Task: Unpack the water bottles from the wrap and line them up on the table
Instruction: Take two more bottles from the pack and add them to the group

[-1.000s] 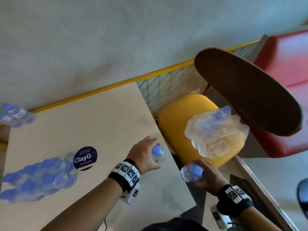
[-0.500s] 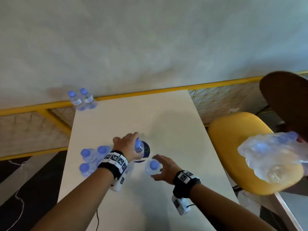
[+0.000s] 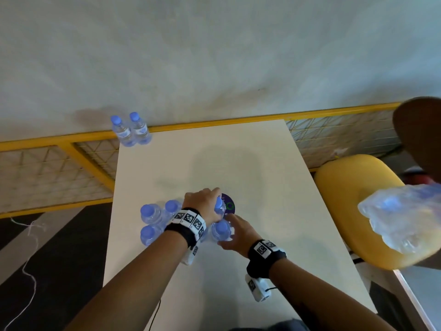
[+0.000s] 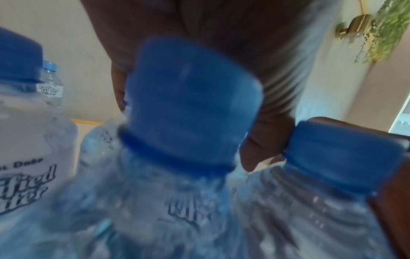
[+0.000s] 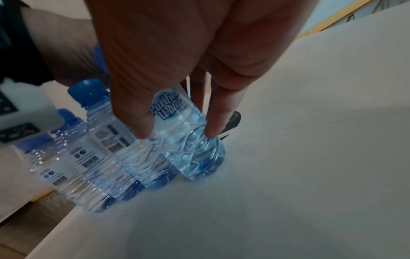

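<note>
On the cream table (image 3: 238, 163) my left hand (image 3: 205, 204) grips a blue-capped water bottle (image 3: 219, 207) from above. Just nearer, my right hand (image 3: 235, 231) holds a second bottle (image 3: 222, 229). In the right wrist view the thumb and fingers (image 5: 213, 126) pinch this bottle (image 5: 190, 140), which stands on the table at the end of a row of bottles (image 5: 99, 157). Several upright bottles (image 3: 149, 212) cluster under my left wrist. Their caps (image 4: 193, 105) fill the left wrist view. The clear wrap (image 3: 405, 218), with bottles still in it, lies on the yellow chair (image 3: 346, 187).
Two more bottles (image 3: 131, 130) stand at the table's far left corner, against a yellow railing (image 3: 214, 123). A round purple sticker (image 3: 229, 206) lies by my left hand. A dark brown rounded object (image 3: 420, 139) hangs over the chair at the far right.
Both hands carried a bottle each from the chair side over to the table. They now sit beside the bottle cluster, and the view has swung left with them.
</note>
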A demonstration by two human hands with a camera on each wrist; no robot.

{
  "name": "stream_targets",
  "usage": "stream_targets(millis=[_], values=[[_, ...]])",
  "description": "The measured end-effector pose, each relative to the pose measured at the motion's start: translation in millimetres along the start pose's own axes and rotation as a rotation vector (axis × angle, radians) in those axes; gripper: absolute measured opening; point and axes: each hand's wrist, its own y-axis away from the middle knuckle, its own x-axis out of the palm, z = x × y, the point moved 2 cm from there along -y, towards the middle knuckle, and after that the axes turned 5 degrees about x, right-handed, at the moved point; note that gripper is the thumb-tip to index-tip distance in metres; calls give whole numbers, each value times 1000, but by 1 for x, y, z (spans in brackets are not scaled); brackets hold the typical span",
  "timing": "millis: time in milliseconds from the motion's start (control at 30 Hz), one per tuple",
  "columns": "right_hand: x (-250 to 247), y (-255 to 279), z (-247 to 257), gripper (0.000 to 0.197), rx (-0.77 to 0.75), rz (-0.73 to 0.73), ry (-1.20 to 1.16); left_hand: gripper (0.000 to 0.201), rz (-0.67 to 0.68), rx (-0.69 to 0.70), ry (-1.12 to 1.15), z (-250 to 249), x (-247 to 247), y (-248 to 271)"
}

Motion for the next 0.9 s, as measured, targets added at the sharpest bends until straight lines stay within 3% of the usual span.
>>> stream_targets(millis=[233,633,700,833,900], values=[[13,-2,6,65,21,-31,25,29,-40,46,122,9,0,10],[-1,2,-2,87,47,23,32,48,-127,37,143,-6,-8,18],[-17,13,-11,72,81,12,-6,39,-202,83,158,-24,-19,18],[-71,53,-39,22,126,-81,-123,20,-409,287,295,-86,-38,13],[-106,81,-62,8,151,-158,-170,17,-386,361,404,-131,-37,5]])
